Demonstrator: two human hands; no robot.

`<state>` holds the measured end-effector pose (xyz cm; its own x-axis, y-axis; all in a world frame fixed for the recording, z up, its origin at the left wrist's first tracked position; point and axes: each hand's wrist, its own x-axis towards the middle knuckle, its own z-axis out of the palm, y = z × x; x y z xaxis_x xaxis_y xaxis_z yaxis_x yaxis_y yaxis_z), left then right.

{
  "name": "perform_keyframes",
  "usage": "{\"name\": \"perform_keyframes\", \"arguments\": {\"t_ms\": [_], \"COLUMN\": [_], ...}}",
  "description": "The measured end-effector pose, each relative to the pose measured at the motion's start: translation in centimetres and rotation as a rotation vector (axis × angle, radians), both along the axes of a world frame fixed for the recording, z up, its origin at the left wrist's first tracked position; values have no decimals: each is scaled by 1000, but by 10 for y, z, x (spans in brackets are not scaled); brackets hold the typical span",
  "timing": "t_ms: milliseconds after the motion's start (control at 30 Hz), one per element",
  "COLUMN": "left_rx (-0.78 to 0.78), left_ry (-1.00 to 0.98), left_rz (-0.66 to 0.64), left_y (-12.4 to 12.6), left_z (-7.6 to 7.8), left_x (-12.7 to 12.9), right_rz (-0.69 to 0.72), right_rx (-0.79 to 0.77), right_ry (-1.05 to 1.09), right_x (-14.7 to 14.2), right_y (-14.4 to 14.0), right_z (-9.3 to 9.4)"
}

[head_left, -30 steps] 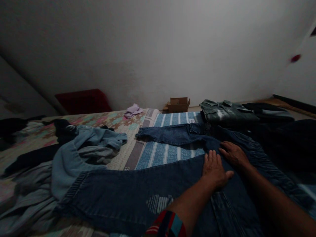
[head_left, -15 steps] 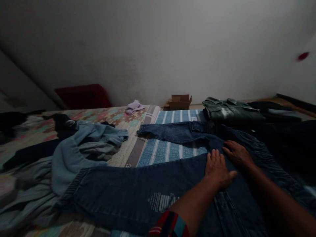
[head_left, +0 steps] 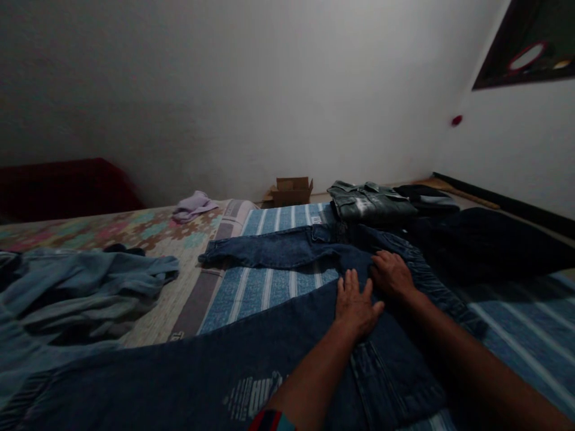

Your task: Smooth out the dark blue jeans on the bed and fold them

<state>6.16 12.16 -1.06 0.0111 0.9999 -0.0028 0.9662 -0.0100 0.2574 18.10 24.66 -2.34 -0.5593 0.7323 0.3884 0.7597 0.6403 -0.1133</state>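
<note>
A pair of dark blue jeans [head_left: 179, 377] lies spread out, one leg reaching to the lower left with a pale printed patch on it, the other leg farther back. My left hand [head_left: 356, 308] presses flat on the denim near where the legs meet, fingers spread. Just beyond it, to the right, my right hand [head_left: 392, 274] rests palm down on the same jeans, its fingers slightly bent and holding nothing. The elastic waistband [head_left: 424, 263] runs along the right side of the jeans.
Under the jeans is a blue striped sheet [head_left: 530, 341]. Rumpled light-blue and grey clothes [head_left: 90, 287] lie at left, a lilac cloth [head_left: 194, 206] behind. Farther back are a cardboard box [head_left: 291, 194], folded grey-green jeans [head_left: 371, 203] and dark clothes [head_left: 489, 242].
The view has turned to the right, so the window and more striped sheet now show. Both hands stay at about the same place on the jeans.
</note>
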Motion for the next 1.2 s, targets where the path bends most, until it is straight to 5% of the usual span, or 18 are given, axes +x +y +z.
{"name": "perform_keyframes", "arguments": {"t_ms": [233,433,1200], "left_rx": [8,-13,-27], "left_ry": [0,3,-25], "left_rz": [4,10,1], "left_y": [1,1,2], "left_z": [0,0,-2], "left_x": [0,0,0], "right_rz": [-108,-143,-637], "right_rx": [-36,-71,-304], "right_ry": [14,55,147], "right_x": [35,37,53], "right_y": [-7,-5,5], "right_z": [-8,-17,6]}}
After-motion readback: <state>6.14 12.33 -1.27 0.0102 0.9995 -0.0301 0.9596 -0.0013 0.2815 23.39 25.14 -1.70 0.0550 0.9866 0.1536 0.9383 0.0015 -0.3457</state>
